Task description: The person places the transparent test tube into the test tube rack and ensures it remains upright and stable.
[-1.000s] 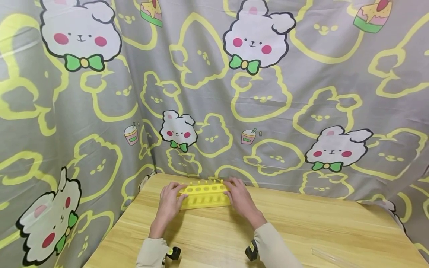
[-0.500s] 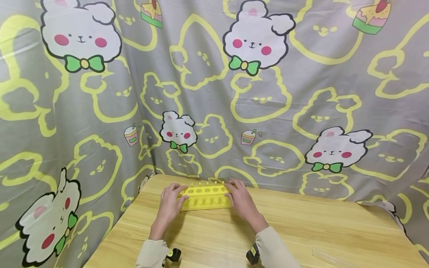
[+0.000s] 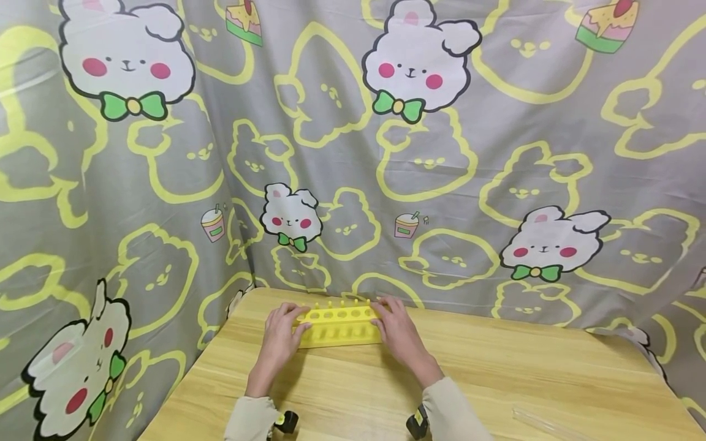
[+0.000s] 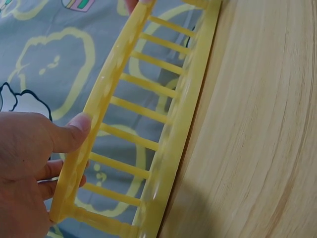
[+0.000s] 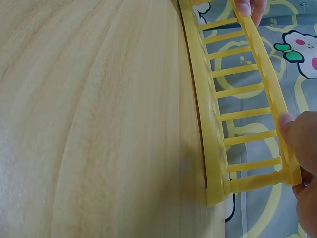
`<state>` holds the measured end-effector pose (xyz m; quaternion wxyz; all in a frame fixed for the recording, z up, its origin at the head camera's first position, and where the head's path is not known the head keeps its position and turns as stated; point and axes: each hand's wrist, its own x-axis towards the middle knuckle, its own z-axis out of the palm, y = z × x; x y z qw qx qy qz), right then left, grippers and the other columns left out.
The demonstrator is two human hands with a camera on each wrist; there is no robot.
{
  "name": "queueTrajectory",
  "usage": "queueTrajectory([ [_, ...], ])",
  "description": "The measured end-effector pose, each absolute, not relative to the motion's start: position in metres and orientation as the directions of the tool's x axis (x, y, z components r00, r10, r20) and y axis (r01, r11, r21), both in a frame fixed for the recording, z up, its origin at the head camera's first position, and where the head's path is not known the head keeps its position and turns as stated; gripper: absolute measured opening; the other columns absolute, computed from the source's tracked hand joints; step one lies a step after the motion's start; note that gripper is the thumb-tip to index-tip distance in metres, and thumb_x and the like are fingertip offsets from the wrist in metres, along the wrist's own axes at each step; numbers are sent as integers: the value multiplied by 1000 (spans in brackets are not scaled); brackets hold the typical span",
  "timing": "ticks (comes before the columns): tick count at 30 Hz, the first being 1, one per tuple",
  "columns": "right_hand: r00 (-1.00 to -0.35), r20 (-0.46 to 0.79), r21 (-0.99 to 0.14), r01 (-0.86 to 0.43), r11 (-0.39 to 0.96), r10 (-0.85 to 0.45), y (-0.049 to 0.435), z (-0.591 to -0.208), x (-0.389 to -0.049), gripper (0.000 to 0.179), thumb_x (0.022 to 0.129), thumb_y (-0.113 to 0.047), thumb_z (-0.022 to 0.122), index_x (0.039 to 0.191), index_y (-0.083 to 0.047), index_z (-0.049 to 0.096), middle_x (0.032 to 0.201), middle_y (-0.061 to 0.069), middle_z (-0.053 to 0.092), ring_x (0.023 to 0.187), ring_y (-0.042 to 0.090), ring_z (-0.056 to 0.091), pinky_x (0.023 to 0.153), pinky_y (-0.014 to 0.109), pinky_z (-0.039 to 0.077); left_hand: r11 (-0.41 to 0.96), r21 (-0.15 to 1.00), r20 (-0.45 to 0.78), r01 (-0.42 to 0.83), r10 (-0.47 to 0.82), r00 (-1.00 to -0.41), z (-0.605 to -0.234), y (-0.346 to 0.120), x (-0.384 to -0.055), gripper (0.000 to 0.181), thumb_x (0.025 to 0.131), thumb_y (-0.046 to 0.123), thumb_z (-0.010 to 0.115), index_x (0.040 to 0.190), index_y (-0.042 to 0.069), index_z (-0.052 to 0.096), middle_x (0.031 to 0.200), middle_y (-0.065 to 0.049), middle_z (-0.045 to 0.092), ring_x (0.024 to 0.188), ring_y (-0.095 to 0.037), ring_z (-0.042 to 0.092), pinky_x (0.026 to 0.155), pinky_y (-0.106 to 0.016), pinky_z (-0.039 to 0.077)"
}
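Observation:
A yellow plastic test tube rack (image 3: 342, 334) stands upright at the far side of the wooden table, with a row of round holes in its upper rail and short pegs along its back. My left hand (image 3: 281, 334) grips the left end of the upper rail. In the left wrist view, the thumb (image 4: 79, 126) presses one side of the rail and fingers curl round the other. At the opposite end, my right hand (image 3: 399, 331) grips the same rail, its thumb (image 5: 287, 124) on the near side and its other fingers mostly hidden. No tubes show in the rack.
A clear tube (image 3: 543, 422) lies on the wooden table (image 3: 496, 373) near the front right. Behind and to the left hangs a grey curtain (image 3: 342, 159) with rabbit prints, close behind the rack. Both wrists carry small black cameras.
The rack has shifted very slightly nearer and to the right with both hands on it. My head view has turned a little. The clear tube stays where it was.

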<state>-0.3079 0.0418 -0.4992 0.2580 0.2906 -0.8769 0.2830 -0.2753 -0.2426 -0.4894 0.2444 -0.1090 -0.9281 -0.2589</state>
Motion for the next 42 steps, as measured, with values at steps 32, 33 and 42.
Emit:
queueTrajectory([
  [32, -706, 635, -379, -637, 671, -312, 52, -505, -300, 37, 93, -8, 75, 129, -3, 69, 122, 13, 62, 117, 31, 54, 96, 45, 53, 831, 426, 515, 357, 102, -851, -486, -231, -271, 36, 87, 12, 80, 121, 4, 73, 116, -15, 62, 113, -39, 55, 107, -62, 35],
  [33, -705, 636, -376, -638, 672, -313, 52, -506, -300, 38, 93, -8, 75, 129, -3, 69, 122, 14, 62, 117, 31, 54, 95, 45, 53, 832, 426, 513, 354, 100, -853, -486, -231, -271, 36, 88, 12, 80, 121, 4, 73, 116, -15, 62, 114, -39, 55, 107, -62, 35],
  [42, -707, 644, -389, -631, 671, -292, 55, -505, -295, 38, 92, -7, 76, 129, -3, 69, 123, 16, 63, 117, 32, 54, 96, 46, 53, 832, 425, 508, 356, 106, -855, -486, -228, -270, 36, 88, 13, 80, 122, 5, 73, 117, -15, 62, 114, -39, 55, 107, -62, 35],
])
